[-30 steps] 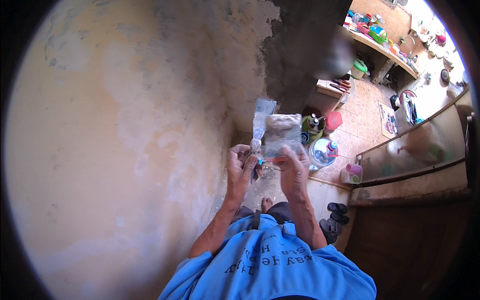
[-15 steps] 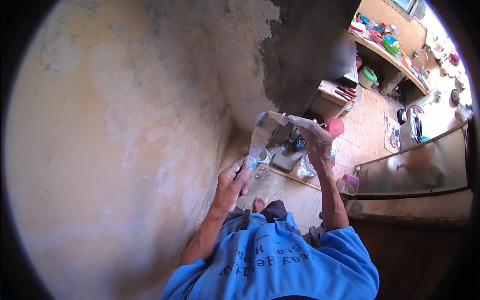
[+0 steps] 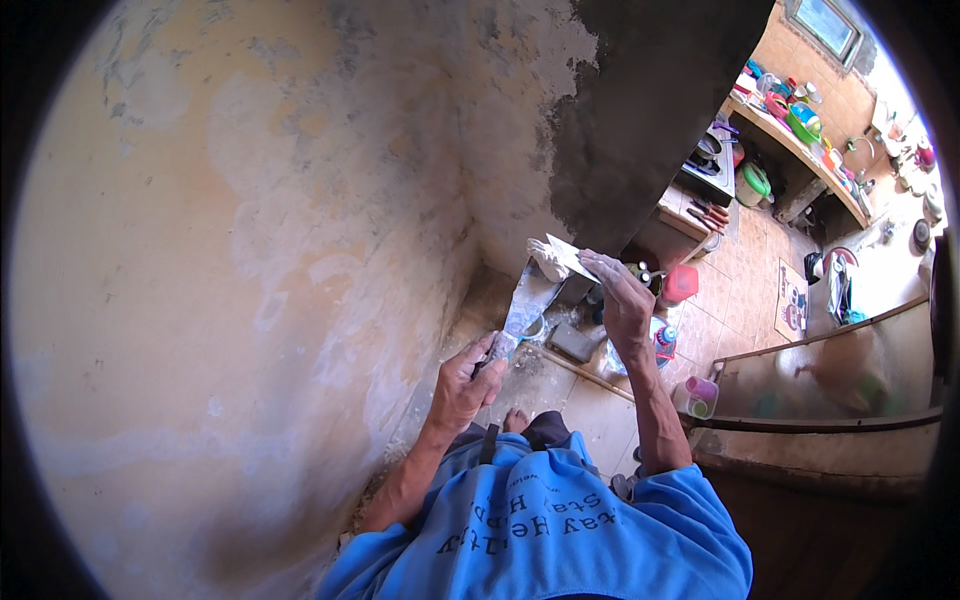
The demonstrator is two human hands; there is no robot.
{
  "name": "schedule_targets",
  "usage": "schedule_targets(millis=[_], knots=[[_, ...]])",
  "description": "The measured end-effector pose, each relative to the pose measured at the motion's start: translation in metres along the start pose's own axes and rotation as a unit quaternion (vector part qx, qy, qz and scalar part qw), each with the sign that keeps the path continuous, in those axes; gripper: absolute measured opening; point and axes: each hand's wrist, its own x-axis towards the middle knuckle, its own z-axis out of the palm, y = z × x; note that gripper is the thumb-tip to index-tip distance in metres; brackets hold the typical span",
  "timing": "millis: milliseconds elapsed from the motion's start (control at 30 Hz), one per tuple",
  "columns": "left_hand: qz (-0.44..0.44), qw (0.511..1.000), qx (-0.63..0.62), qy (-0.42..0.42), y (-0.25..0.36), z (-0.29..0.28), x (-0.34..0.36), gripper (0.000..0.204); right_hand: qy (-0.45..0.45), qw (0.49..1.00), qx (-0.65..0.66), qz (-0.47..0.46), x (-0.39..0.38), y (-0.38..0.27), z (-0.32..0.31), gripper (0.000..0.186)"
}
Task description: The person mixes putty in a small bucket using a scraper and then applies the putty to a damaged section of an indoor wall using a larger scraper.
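Closed round a handle, my left hand [image 3: 462, 388] holds a wide putty knife [image 3: 530, 303] with its broad blade pointing away from me. White putty [image 3: 546, 260] sits in a lump at the far edge of that blade. My right hand [image 3: 622, 305] grips a second, pale-bladed putty knife [image 3: 571, 258], whose blade meets the lump from the right. Its handle is mostly hidden by my fingers. Both hands are plaster-smeared and stay in front of my blue shirt.
A patchy plastered wall [image 3: 270, 300] rises close on my left, with a dark grey area [image 3: 640, 110] farther along. On the floor are a grey block [image 3: 572, 342] and a red container [image 3: 680, 284]. A low framed partition [image 3: 830, 350] and a cluttered counter [image 3: 800, 140] lie right.
My right knife has turned, showing more of its blade face, and a white lump now shows at the left blade's far edge. The surroundings have shifted slightly right in view.
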Motion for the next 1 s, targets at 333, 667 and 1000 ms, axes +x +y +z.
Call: schedule_targets(millis=[333, 667, 1000], knots=[[0.078, 0.981, 0.174, 0.039, 0.004, -0.017, 0.003, 0.034, 0.062, 0.941, 0.102, 0.315, -0.007, 0.015, -0.004, 0.016], [0.199, 0.919, 0.330, 0.079, 0.008, -0.018, 0.013, 0.036, 0.020, 0.700, 0.507, 0.503, -0.033, -0.023, -0.010, 0.025], [0.402, 0.711, 0.576, 0.026, 0.027, -0.059, 0.024, 0.056, 0.025, 0.538, 0.671, 0.510, -0.024, -0.035, 0.005, 0.041]])
